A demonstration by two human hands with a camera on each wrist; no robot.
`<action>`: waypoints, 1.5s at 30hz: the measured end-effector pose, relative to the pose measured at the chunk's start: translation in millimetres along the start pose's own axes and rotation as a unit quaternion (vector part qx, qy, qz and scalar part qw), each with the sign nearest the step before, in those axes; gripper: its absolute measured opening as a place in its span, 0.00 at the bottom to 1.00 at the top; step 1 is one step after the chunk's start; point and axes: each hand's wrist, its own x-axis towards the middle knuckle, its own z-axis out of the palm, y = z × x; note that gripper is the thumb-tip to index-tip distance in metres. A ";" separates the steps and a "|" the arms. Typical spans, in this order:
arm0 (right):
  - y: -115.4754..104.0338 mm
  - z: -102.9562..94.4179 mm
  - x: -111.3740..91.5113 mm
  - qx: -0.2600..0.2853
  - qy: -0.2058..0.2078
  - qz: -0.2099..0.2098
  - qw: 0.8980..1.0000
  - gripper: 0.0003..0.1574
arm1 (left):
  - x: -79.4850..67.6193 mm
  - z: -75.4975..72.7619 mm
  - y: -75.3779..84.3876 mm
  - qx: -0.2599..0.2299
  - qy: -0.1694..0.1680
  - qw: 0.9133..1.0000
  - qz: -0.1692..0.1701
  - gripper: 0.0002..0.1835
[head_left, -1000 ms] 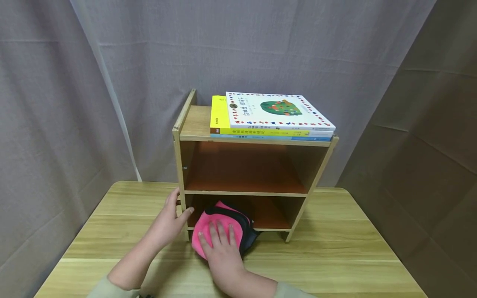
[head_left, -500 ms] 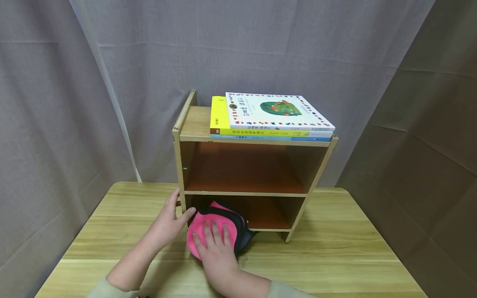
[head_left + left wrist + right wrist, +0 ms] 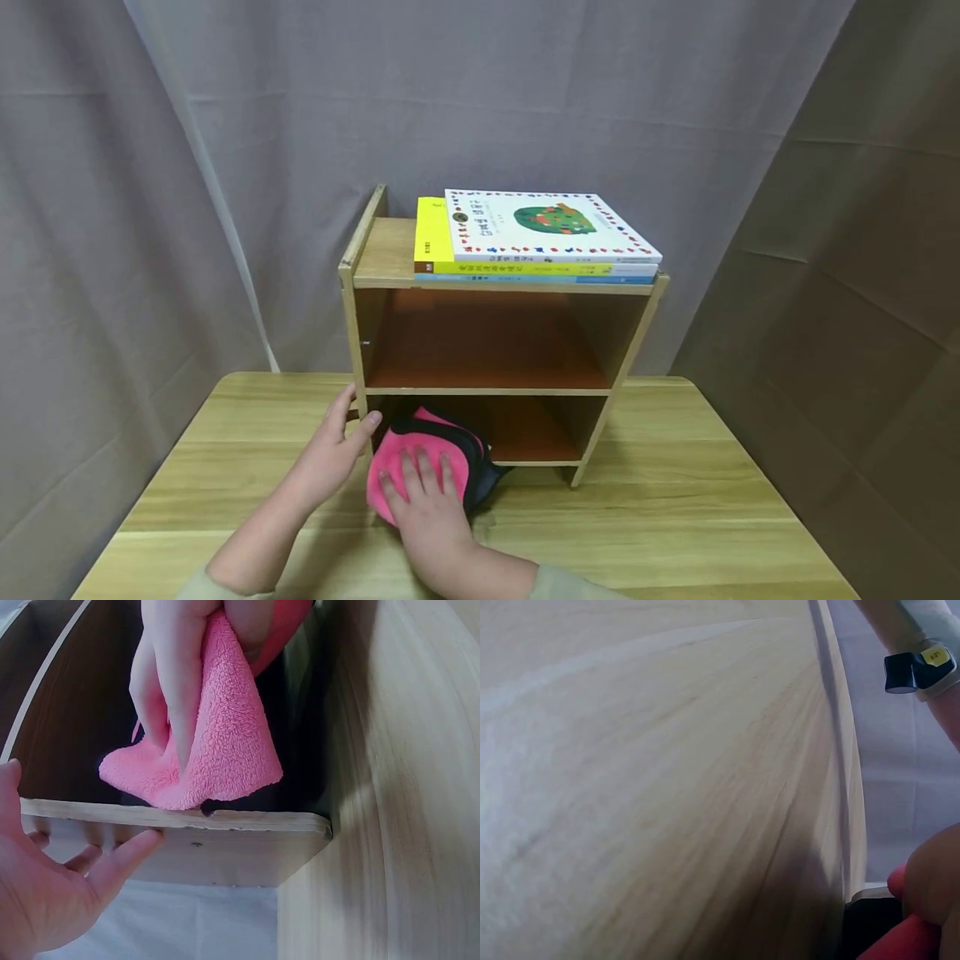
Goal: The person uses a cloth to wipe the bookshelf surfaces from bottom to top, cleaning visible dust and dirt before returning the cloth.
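Observation:
A pink fleecy cloth (image 3: 390,467) with black trim and a dark underside bunches at the left front of the small wooden shelf (image 3: 487,390), partly inside its lowest compartment. My right hand (image 3: 435,521) holds it, fingers spread over its top; in the left wrist view a fold of cloth (image 3: 232,727) stands between the fingers and the rest of that hand. With the thumb across the front edge and the fingers along the outer face, my left hand (image 3: 330,462) grips the shelf's left side panel (image 3: 225,847). The cloth's underside is mostly hidden.
Several picture books (image 3: 555,225) lie stacked on the shelf's top board, the uppermost white with a green picture. The shelf stands on a wood-grain table (image 3: 675,517). Grey curtains (image 3: 262,125) hang behind and at the sides. A small camera (image 3: 922,667) is strapped to the left wrist.
My right hand has slid the cloth a little to the left, towards the left panel. My left hand keeps its place on the panel. The head view has shifted slightly.

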 end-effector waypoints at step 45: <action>-6.9 5.2 3.0 -0.010 0.023 0.013 1.000 0.32 | 22.7 -42.4 84.0 0.084 0.070 0.987 0.119 0.48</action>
